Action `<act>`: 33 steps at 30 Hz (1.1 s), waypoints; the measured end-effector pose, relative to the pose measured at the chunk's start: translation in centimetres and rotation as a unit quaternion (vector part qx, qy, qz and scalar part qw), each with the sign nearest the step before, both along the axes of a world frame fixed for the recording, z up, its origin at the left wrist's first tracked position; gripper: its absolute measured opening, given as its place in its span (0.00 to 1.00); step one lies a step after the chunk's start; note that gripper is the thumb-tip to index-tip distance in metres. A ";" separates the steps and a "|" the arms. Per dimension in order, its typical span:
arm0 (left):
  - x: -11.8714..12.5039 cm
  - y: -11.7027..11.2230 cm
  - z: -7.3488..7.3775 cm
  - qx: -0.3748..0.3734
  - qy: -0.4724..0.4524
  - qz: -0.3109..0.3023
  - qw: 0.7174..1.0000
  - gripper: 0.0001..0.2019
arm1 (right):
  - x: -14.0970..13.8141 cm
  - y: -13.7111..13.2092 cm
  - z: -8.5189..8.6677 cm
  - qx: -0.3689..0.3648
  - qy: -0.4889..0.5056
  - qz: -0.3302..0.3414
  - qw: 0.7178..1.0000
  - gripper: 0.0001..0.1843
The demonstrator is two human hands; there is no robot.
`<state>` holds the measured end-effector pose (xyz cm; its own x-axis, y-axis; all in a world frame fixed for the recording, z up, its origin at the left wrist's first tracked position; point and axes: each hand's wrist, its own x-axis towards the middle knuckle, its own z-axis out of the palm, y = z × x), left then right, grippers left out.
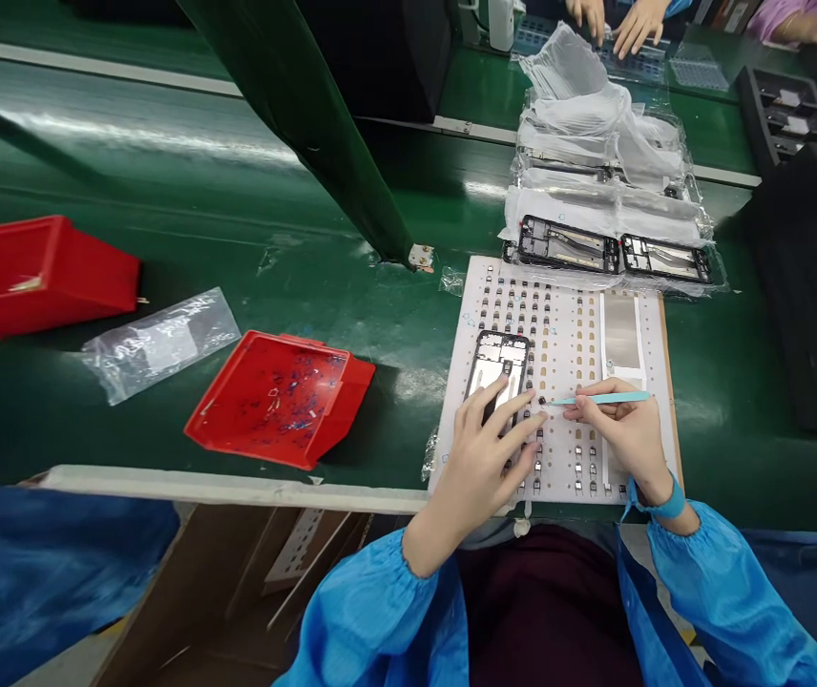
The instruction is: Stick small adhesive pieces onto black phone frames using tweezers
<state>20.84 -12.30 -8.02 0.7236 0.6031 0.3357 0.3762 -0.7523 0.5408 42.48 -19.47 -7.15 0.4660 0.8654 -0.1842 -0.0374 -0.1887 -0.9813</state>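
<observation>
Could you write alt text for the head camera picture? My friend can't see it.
A person's right hand holds light-blue tweezers by a small black part over a white board, while the left hand lies spread over a phone frame. Two red trays sit further left.

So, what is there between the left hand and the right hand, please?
In the head view, a small black part and the tip of the turquoise tweezers show between the left hand and the right hand, over the white board.

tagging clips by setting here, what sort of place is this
Likely an electronics assembly workshop: several black rectangular phone-like frames, a flat white board with rows of small metallic parts, and a long green workbench, other people's hands beyond.
</observation>
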 end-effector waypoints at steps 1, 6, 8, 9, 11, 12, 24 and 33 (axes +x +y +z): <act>0.0 0.1 0.1 -0.007 -0.032 0.015 0.999 0.16 | 0.1 -0.1 0.2 0.004 0.010 0.000 1.000 0.21; 0.5 0.9 1.2 -0.020 -0.148 0.051 0.988 0.14 | 0.1 -1.1 1.9 0.011 0.055 0.013 0.998 0.16; 0.8 1.1 1.7 -0.011 -0.169 0.043 0.985 0.12 | -0.1 -1.6 2.3 0.011 0.069 0.015 0.997 0.15; 0.9 1.1 2.0 -0.007 -0.176 0.041 0.984 0.11 | -0.3 -1.8 2.5 0.010 0.077 0.018 0.997 0.14; 1.0 1.2 2.3 -0.006 -0.186 0.038 0.982 0.09 | -0.6 -2.1 2.5 0.008 0.093 0.020 0.995 0.14; 1.0 1.2 2.5 -0.008 -0.189 0.038 0.981 0.09 | -0.8 -2.2 2.5 0.006 0.100 0.020 0.995 0.14; 1.1 0.2 2.3 -0.163 -0.253 0.074 0.951 0.09 | -3.4 -3.2 2.6 0.059 0.012 -0.037 0.998 0.08; -4.1 1.0 5.0 -0.027 -0.159 0.156 0.975 0.11 | -5.4 -0.9 3.7 0.106 -0.034 -0.160 0.981 0.07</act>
